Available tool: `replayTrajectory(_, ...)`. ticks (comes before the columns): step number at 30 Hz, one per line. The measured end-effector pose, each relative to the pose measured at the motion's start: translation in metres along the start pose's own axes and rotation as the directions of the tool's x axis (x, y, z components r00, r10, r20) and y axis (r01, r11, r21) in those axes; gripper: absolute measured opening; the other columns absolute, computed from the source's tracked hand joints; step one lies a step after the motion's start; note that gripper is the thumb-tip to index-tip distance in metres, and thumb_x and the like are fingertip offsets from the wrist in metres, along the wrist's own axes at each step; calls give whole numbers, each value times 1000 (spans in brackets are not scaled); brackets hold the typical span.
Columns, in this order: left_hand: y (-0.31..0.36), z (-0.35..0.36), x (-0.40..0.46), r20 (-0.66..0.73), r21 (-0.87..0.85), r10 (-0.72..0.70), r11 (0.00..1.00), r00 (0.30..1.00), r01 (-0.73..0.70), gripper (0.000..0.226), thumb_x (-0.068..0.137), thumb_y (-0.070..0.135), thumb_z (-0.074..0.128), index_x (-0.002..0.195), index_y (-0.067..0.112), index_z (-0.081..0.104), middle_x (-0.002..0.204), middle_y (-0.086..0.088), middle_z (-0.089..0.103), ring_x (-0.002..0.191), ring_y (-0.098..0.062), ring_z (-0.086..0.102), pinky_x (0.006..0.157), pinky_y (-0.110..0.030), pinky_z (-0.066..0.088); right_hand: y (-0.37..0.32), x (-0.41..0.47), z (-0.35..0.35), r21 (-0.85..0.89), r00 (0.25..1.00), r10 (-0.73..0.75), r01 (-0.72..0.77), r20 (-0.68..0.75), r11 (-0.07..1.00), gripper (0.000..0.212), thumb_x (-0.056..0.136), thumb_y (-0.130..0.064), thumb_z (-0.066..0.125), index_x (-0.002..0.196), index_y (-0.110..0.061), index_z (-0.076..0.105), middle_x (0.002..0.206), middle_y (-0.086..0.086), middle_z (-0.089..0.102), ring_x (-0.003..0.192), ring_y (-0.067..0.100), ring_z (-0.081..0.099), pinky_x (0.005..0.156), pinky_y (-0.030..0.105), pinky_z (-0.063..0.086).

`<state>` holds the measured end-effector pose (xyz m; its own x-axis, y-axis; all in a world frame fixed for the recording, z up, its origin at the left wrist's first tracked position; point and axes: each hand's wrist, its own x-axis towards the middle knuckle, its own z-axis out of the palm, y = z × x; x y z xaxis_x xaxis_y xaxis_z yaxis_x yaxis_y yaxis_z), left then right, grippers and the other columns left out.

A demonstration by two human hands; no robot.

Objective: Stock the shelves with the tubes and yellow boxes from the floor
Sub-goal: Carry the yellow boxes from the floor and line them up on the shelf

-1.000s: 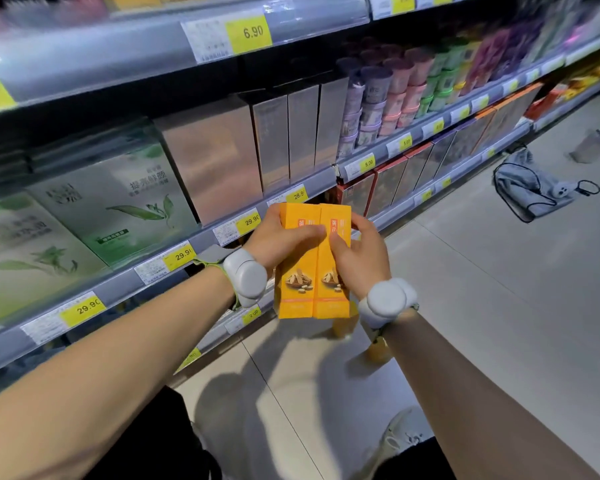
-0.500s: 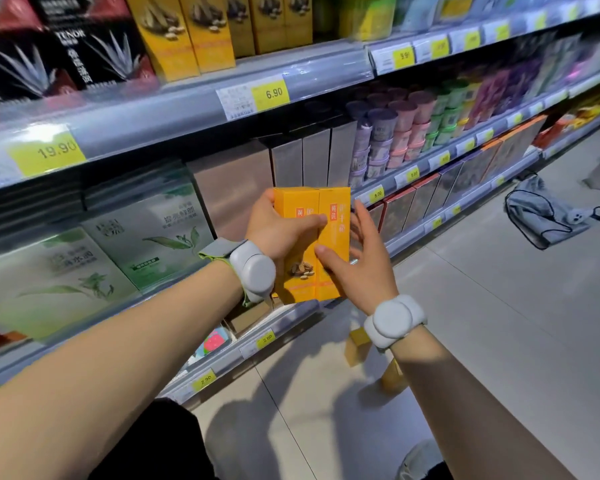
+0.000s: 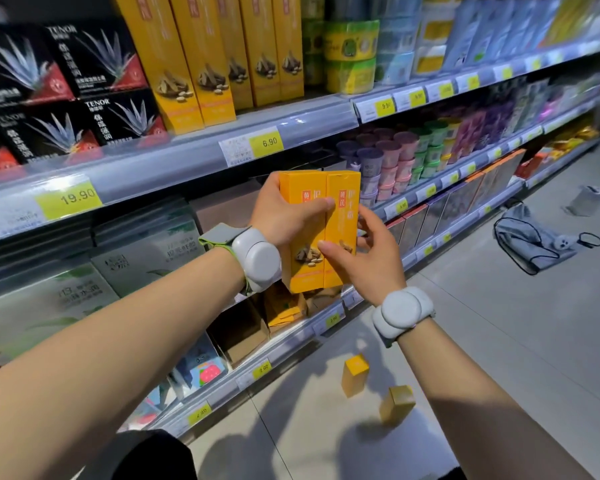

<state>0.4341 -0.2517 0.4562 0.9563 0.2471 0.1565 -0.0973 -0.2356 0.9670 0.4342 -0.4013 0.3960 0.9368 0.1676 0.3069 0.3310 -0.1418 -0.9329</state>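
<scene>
From the black aloe-printed "TENOR" cartons (image 3: 97,60) and yellow "19.90" and "6.90" price tags (image 3: 70,199), your left hand (image 3: 284,216) grips two upright tall yellow cardboard boxes (image 3: 317,233) before the shelves, while your right hand (image 3: 368,258) pinches them.

Up and left of the left grip (image 3: 284,216), black boxes (image 3: 94,60) read "TENOR"; yellow price tags on the shelf rail (image 3: 187,161) above both grips read "19.90" (image 3: 69,200) and "6.90" (image 3: 266,143); the held yellow boxes (image 3: 317,233) bore unreadable red characters
</scene>
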Motion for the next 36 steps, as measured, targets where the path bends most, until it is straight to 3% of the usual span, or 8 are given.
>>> replayTrajectory(3, 14, 0, 8, 10, -14, -2, 1000, 1000, 2, 61, 72, 31, 79, 121, 16, 46, 111, -4, 64, 101, -19, 63, 92, -40, 52, -11, 11, -4, -5, 998, -45, 45, -37, 999, 55, 74, -14, 80, 110, -43, 48, 96, -32, 55, 80, -29, 53, 65, -3, 42)
replayTrajectory(6, 32, 1, 14, 22, 5, 4, 1000, 1000, -4, 66, 65, 45, 74, 119, 20, 45, 116, -7, 60, 104, -23, 61, 95, -48, 50, -19, 23, -7, -12, 995, -67, 67, -80, 998, 56, 73, -17, 81, 113, -42, 51, 103, -25, 59, 86, -22, 57, 71, 2, 45)
replayTrajectory(9, 46, -2, 17, 57, 55, 52, 997, 997, -55, 51, 79, 38, 70, 119, 22, 41, 107, 0, 60, 97, -15, 60, 93, -40, 50, -25, 34, -11, 5, 993, -70, 71, -96, 997, 61, 72, -21, 82, 125, -28, 54, 114, -12, 64, 96, -9, 61, 78, 9, 50)
replayTrajectory(14, 67, -12, 24, 20, 159, 175, 972, 984, -175, 52, 76, 32, 78, 117, 23, 48, 93, 9, 57, 87, -9, 58, 83, -32, 53, -36, 49, -17, -8, 989, -97, 96, -111, 995, 63, 72, -21, 82, 128, -25, 52, 112, -14, 61, 95, -16, 57, 77, 5, 48)
replayTrajectory(18, 83, -20, 31, 46, 320, 242, 915, 969, -244, 50, 69, 31, 83, 108, 17, 55, 101, -2, 62, 95, -19, 61, 81, -34, 55, -44, 61, -21, -54, 983, -137, 131, -123, 990, 64, 72, -24, 82, 129, -23, 54, 117, -7, 65, 106, 6, 61, 89, 18, 49)
replayTrajectory(26, 127, -36, 52, 68, 537, 308, 790, 949, -295, 50, 65, 40, 84, 102, 16, 60, 97, -3, 67, 89, -20, 65, 79, -35, 57, -73, 93, -25, -71, 977, -183, 176, -111, 982, 64, 72, -21, 82, 129, -20, 53, 114, -5, 68, 100, 3, 66, 85, 26, 57)
replayTrajectory(31, 153, -48, 61, 72, 595, 363, 732, 929, -332, 53, 64, 49, 82, 102, 15, 67, 96, -2, 69, 88, -18, 65, 72, -27, 54, -90, 115, -22, -123, 965, -219, 202, -145, 972, 73, 65, -37, 82, 130, -26, 51, 115, -5, 69, 104, 9, 66, 89, 37, 57)
replayTrajectory(36, 172, -57, 72, 21, 666, 457, 657, 889, -353, 56, 67, 54, 76, 109, 17, 69, 112, 2, 60, 101, -13, 55, 77, -25, 45, -115, 131, -19, -147, 947, -271, 248, -171, 958, 66, 70, -30, 83, 128, -27, 51, 108, -13, 65, 101, 7, 64, 90, 36, 56)
